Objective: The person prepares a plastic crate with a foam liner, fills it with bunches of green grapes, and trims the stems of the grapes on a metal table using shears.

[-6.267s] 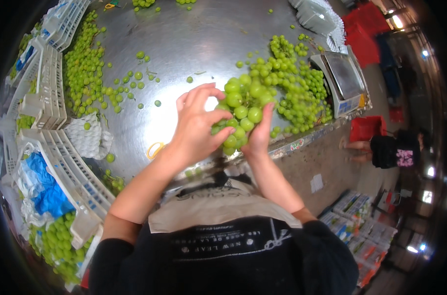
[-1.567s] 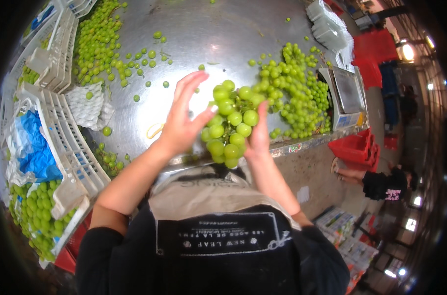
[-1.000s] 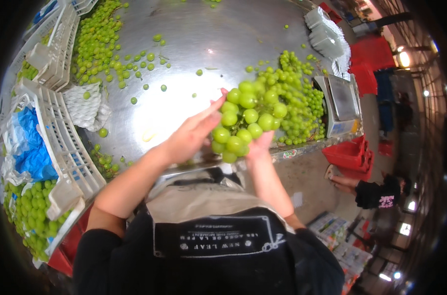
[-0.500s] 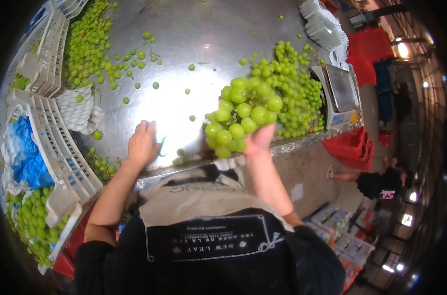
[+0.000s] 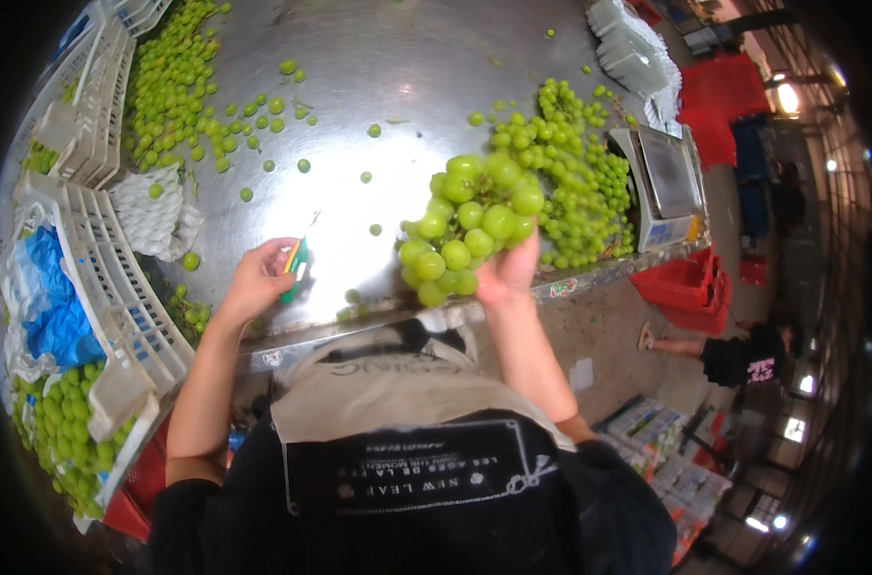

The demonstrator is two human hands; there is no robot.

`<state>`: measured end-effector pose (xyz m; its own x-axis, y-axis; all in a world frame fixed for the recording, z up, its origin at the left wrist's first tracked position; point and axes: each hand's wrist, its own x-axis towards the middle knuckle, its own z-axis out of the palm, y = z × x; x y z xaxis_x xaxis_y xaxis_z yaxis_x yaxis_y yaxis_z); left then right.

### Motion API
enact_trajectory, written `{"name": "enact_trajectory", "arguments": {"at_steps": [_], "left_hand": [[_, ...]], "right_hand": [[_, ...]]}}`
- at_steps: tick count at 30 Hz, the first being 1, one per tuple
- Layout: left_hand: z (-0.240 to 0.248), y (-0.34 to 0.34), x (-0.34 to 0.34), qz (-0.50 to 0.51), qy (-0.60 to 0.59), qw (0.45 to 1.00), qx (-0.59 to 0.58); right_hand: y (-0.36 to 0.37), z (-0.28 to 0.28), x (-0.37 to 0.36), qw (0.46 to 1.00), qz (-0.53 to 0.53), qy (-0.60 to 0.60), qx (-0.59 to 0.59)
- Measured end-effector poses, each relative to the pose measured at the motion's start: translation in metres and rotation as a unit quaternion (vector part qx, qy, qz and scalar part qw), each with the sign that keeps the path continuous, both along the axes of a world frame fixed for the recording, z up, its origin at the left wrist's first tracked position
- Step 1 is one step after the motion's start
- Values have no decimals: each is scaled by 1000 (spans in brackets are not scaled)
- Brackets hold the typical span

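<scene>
A pair of small scissors with green and yellow handles is gripped in my left hand, near the front edge of the metal table. Its thin blades point away from me. My right hand holds up a bunch of large green grapes from below and behind, so some of its fingers are hidden by the fruit. Beyond that bunch, more green grape bunches lie on the table beside a weighing scale. Loose grapes are scattered across the metal.
White plastic crates line the left side, one with blue plastic in it. A grape heap covers the far left. Clear plastic boxes stack at the far right. Red crates and another person are off to the right.
My left hand has lifted off the tabletop and now has the scissors in its grip, blades upward. The grape bunch in my right hand has shifted slightly left.
</scene>
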<state>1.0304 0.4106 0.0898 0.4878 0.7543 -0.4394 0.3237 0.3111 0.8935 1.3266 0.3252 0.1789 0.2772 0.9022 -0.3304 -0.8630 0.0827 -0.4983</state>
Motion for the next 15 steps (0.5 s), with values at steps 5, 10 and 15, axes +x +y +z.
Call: {"name": "enact_trajectory", "arguments": {"at_steps": [5, 10, 15], "left_hand": [[138, -2, 28, -106, -4, 953, 284], [192, 1, 39, -232, 88, 898, 363], [205, -2, 46, -248, 146, 847, 447]], "right_hand": [[1, 7, 1, 999, 40, -10, -9], [-1, 8, 2, 999, 52, -1, -6], [-3, 11, -5, 999, 28, -32, -20]]}}
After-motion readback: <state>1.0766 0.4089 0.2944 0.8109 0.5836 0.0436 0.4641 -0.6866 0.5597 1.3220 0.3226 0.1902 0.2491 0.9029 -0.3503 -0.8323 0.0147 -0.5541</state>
